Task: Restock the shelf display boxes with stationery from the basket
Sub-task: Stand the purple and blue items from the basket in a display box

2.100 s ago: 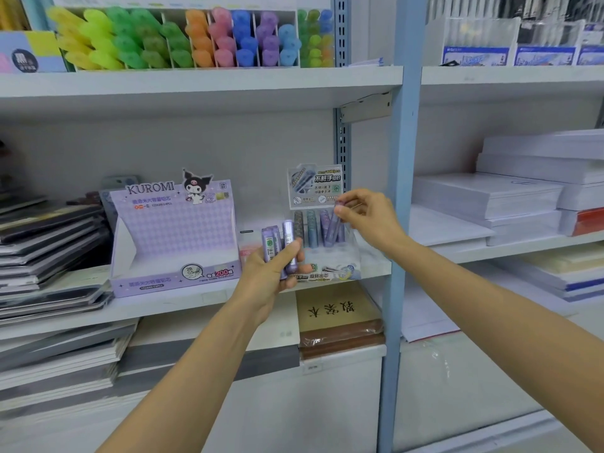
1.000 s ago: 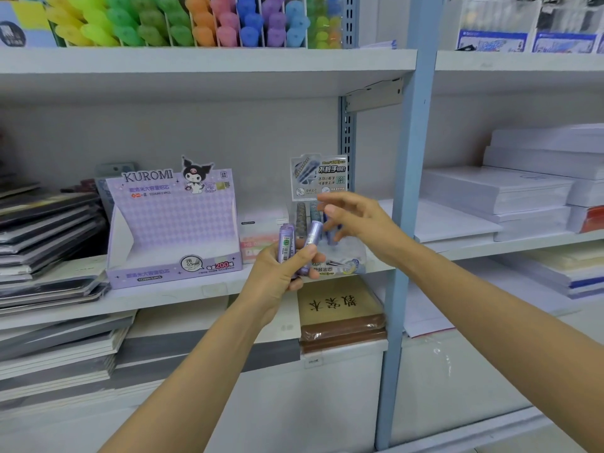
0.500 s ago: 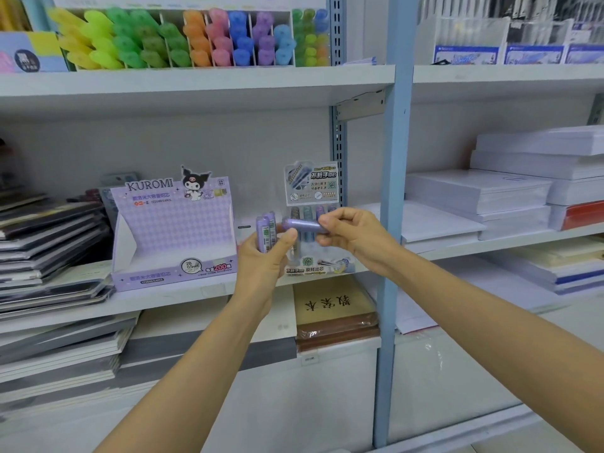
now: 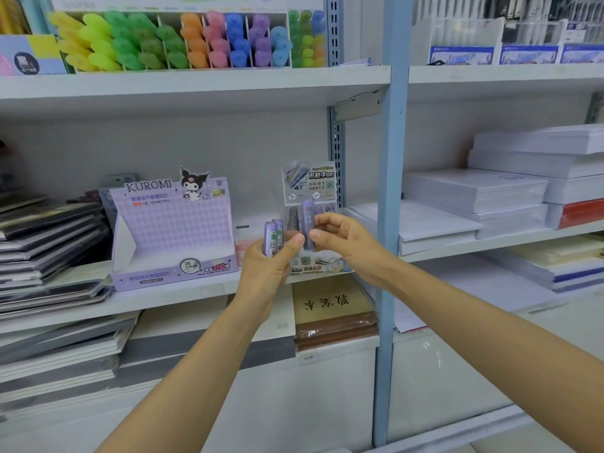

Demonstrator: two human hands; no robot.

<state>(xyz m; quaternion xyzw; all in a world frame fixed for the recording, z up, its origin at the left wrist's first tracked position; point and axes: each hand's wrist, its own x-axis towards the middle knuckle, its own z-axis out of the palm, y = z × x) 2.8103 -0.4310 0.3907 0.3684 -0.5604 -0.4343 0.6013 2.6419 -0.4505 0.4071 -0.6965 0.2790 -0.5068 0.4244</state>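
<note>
**One lead tube upright in the pinch, a bundle waiting beside it**

Well left of both grips stands the lilac Kuromi display box point(image 4: 173, 230), open at the front on the shelf point(image 4: 183, 297), with no stock showing in its tray from this angle. Next comes the left hand point(image 4: 266, 273), fingers curled round a small bundle of lead tubes point(image 4: 274, 238). They stand upright and side by side, their tops poking above the fist and the thumb lying across in front.

Just right of that bundle, nearly touching it, the single purple tube point(image 4: 308, 220) stands upright. The right hand point(image 4: 349, 246) pinches its lower part between thumb and fingertips, leaving the marked upper half free. Directly behind this pinch sits the clear display box point(image 4: 322, 264) with its printed header card point(image 4: 309, 181); a few tubes already stand inside. Well right of the grip, past the blue upright, lie stacks of white paper point(image 4: 474, 191). The basket is out of view.

The tube is probably very light, stiff and smooth — easy to lift, but apt to slip or swivel in a loose pinch. The leads inside are likely brittle, so lowering it in would be safer than dropping it. Holding it low on the barrel seems awkward for seating it among its neighbours. A pinch nearer the cap would let the base go in first.
</note>
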